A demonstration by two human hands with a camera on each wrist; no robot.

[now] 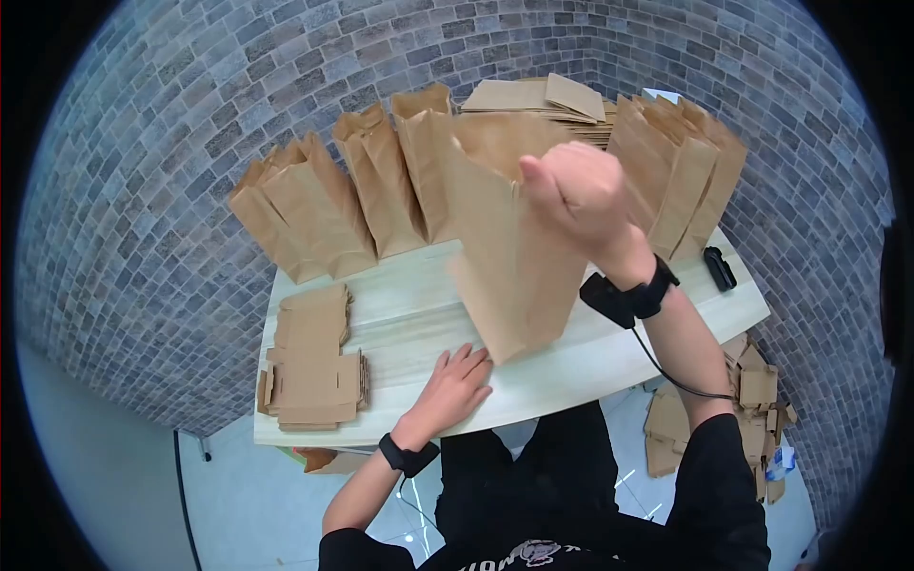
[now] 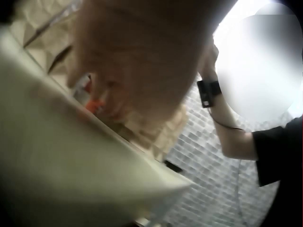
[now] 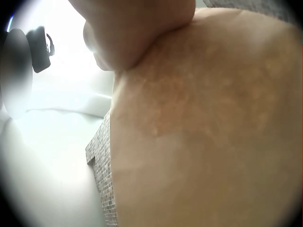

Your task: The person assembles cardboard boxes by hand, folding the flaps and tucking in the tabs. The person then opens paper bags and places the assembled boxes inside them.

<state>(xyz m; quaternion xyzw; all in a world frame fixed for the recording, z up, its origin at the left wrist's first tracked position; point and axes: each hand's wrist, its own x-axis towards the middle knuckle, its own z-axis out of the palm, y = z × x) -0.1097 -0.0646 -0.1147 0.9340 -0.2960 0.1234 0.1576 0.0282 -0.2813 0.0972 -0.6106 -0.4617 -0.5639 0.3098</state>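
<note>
A tall brown paper bag (image 1: pixel 514 247) stands near the middle of the table, its top open, its bottom near the front edge. The right hand (image 1: pixel 576 190) grips the bag's upper rim at its right side, fingers curled; in the right wrist view the bag's paper (image 3: pixel 203 132) fills much of the picture below the hand (image 3: pixel 142 28). The left hand (image 1: pixel 451 388) lies flat on the table by the bag's bottom corner, fingers spread; whether it touches the bag is hard to tell. The left wrist view shows this hand (image 2: pixel 132 66) blurred.
Open paper bags (image 1: pixel 305 205) stand at the back left, others (image 1: pixel 676 162) at the back right. Behind are stacked flat cardboard sheets (image 1: pixel 514 95). Flattened boxes (image 1: pixel 314 371) lie at the left, a black object (image 1: pixel 720 269) at the right edge. Cardboard pieces (image 1: pixel 666 428) lie on the floor.
</note>
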